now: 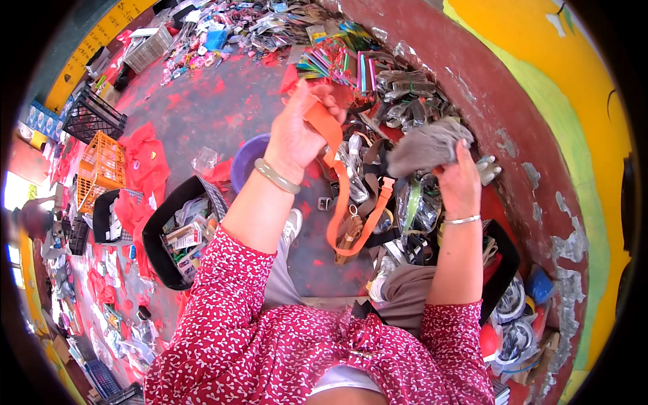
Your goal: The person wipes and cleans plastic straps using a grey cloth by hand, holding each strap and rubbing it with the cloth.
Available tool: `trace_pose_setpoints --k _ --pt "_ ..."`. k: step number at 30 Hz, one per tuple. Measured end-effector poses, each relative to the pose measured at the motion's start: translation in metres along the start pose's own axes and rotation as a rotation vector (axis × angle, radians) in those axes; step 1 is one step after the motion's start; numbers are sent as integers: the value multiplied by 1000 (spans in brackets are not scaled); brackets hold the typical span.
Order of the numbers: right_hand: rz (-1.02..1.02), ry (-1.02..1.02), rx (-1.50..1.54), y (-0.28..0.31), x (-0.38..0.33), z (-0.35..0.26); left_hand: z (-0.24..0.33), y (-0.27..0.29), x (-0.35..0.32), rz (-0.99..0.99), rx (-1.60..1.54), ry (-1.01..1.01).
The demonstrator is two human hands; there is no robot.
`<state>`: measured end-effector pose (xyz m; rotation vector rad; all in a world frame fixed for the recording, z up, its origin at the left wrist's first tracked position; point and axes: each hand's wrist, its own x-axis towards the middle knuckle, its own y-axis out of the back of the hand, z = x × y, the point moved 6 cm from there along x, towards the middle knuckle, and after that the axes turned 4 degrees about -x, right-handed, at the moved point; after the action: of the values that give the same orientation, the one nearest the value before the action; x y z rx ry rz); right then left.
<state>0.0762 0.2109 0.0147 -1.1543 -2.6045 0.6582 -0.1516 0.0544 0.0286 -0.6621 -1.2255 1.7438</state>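
Observation:
An orange strap (325, 126) with a plastic buckle hangs in a loop from my raised left hand (295, 131), whose fingers are closed on its upper end. A pale bangle circles that wrist. On the right, my right hand (460, 187) grips a soft grey-brown cloth bundle (430, 148); its exact kind is unclear. Below both hands lies a heap with dark belts (370, 185), a loose metal buckle (325, 203) and clear plastic packets (413, 206). The strap's lower loop hangs in front of this heap.
Left of my left forearm stand a purple basin (244, 162) and a black box of packets (162, 236). Farther left are an orange crate (100, 165) and a black crate (94, 115). A peeling red wall (503, 115) curves along the right. Packaged goods (256, 30) cover the far floor.

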Motion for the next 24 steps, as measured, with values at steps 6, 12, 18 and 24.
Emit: trace_pose_setpoints --k 6,12,18,24 --pt "-249 283 -397 -108 -20 19 -39 -15 -3 46 132 -62" --pt "-186 -18 -223 -99 -11 62 -56 -27 -10 6 545 -29" --pt "-214 -366 438 -97 -12 60 -42 -28 -3 -105 821 -131" --pt "-469 -361 252 -89 -17 63 -36 -45 -12 -180 1107 -153"
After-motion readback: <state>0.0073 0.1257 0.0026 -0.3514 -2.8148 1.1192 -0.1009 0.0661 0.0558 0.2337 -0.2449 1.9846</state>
